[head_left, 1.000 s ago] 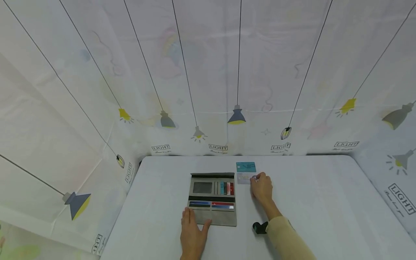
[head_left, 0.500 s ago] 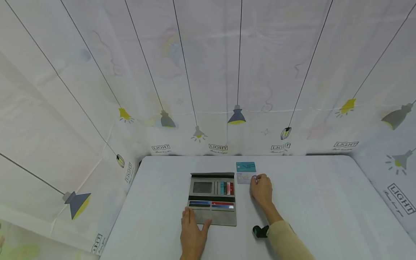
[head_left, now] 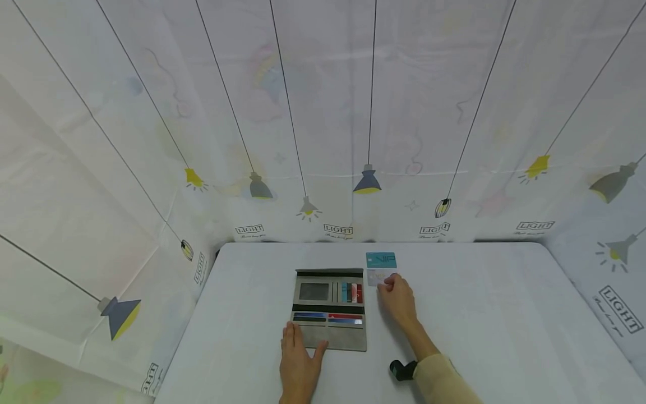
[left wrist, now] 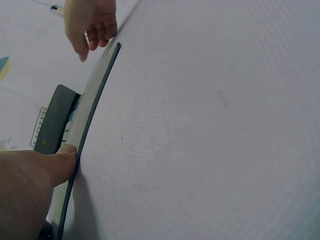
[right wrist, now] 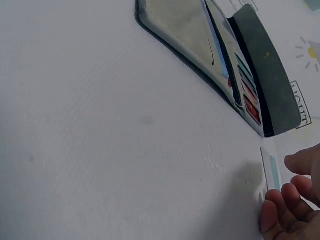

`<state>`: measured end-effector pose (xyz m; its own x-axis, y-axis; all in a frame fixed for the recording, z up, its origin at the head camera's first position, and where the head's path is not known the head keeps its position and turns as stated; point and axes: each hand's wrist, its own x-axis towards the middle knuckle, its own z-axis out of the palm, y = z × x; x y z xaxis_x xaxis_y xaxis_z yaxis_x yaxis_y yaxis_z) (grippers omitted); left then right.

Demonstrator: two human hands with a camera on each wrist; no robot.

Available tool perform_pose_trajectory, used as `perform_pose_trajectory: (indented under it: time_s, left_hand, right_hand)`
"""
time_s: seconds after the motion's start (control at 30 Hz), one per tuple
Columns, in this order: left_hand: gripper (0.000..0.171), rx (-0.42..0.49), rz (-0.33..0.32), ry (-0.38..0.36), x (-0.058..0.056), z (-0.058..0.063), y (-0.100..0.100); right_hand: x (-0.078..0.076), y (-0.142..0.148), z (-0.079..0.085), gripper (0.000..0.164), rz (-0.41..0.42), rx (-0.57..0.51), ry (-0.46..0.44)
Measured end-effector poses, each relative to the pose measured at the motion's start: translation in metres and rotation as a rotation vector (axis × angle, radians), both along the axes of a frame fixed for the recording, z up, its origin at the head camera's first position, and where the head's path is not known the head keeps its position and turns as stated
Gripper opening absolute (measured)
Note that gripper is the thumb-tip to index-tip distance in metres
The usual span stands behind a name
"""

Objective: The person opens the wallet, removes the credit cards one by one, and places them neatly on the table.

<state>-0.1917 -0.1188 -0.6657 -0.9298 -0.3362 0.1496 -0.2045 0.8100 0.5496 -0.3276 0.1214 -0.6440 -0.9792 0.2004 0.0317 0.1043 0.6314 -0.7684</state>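
An unfolded grey wallet lies on the white table, several cards standing in its slots. My left hand rests on its lower left corner, fingers straight; in the left wrist view the thumb presses on the wallet's edge. Right of the wallet, a pale lilac card lies just below a teal VIP card. My right hand is over the lilac card's lower right part, hiding that corner. In the right wrist view its thumb and loosely bent fingers stand apart beside the card.
A black wrist camera sits at the right sleeve. Behind the table hangs a white cloth printed with lamps, close to the far edge.
My right hand has shifted a little left and toward me from the lilac card's right edge. A small purple bit seen earlier at its fingertips no longer shows. The left hand has stayed still.
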Motion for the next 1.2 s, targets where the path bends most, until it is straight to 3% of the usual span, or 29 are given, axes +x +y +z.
perform_pose_trajectory:
  time_s: [0.83, 1.2]
  left_hand:
    - [0.093, 0.001, 0.003, -0.004, 0.000, 0.001, 0.000]
    - [0.093, -0.002, 0.011, -0.006, 0.000, 0.000, 0.000]
  right_hand:
    - [0.030, -0.025, 0.012, 0.013, 0.464, 0.101, -0.076]
    - [0.039, -0.035, 0.017, 0.010, 0.566, 0.177, -0.046]
